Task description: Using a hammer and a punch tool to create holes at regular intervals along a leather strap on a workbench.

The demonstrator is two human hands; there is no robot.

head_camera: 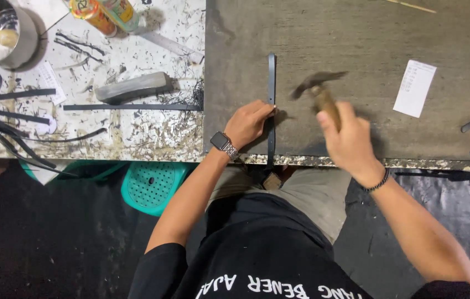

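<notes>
A long narrow dark strap [271, 77] lies on the grey work board [356, 44], running from the board's middle to its front edge. My left hand [248, 123], with a watch on the wrist, presses on the strap near its middle, fingers flat. My right hand [348, 138] is closed around the wooden handle of a hammer [318, 84]. The hammer's dark head is blurred and hangs just right of the strap, a little above the board.
A white paper slip [415, 87] lies on the board at the right. Left of the board, a paint-spattered table [135, 133] carries a grey block [132, 87], loose dark strips [130, 107], cans [105, 14] and a metal bowl [0, 30]. A green stool [149, 185] stands below.
</notes>
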